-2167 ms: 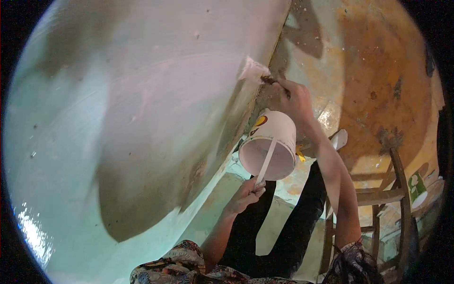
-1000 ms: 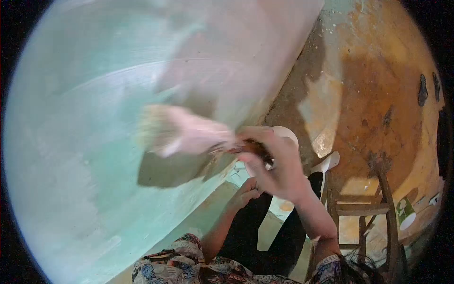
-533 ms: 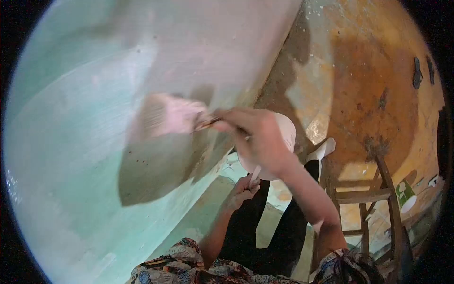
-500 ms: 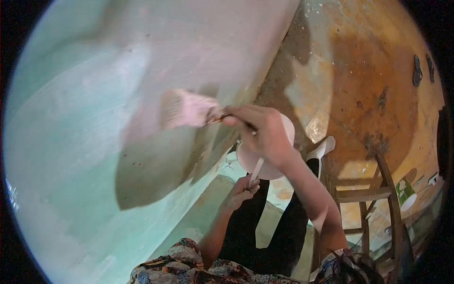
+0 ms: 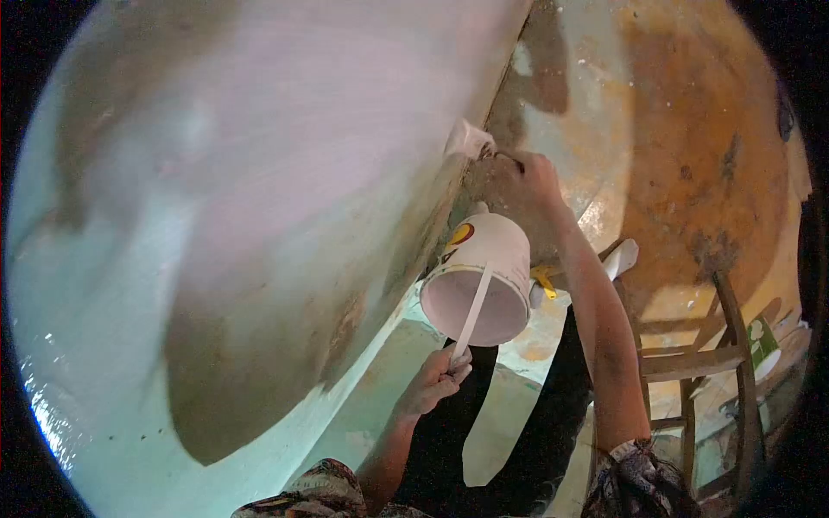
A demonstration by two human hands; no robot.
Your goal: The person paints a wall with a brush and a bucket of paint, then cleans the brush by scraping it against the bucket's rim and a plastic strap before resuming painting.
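Observation:
My right hand (image 5: 537, 180) is closed around the handle of a wide paintbrush (image 5: 471, 140). The brush's bristles, coated in pale pink-white paint, meet the lower part of the wall (image 5: 285, 147) near its bottom edge. Below, my left hand (image 5: 436, 380) is closed at the near rim of a white paint bucket (image 5: 509, 246), gripping a flat white strip (image 5: 475, 311) that crosses the mouth and looks like its handle. The bucket tilts with its opening toward me, its inside coated pale pink. Fresh pale paint covers part of the greenish wall.
A wooden ladder-like frame (image 5: 691, 363) stands at right, with a green-and-white container (image 5: 762, 345) behind it. A yellow-handled tool (image 5: 544, 281) lies beyond the bucket. The floor (image 5: 682, 173) is stained orange-brown. My shadow falls on the wall.
My right hand has carried the brush away and rightward, from mid-wall to the wall's bottom edge. The bucket has come into fuller view, and my left hand keeps its grip.

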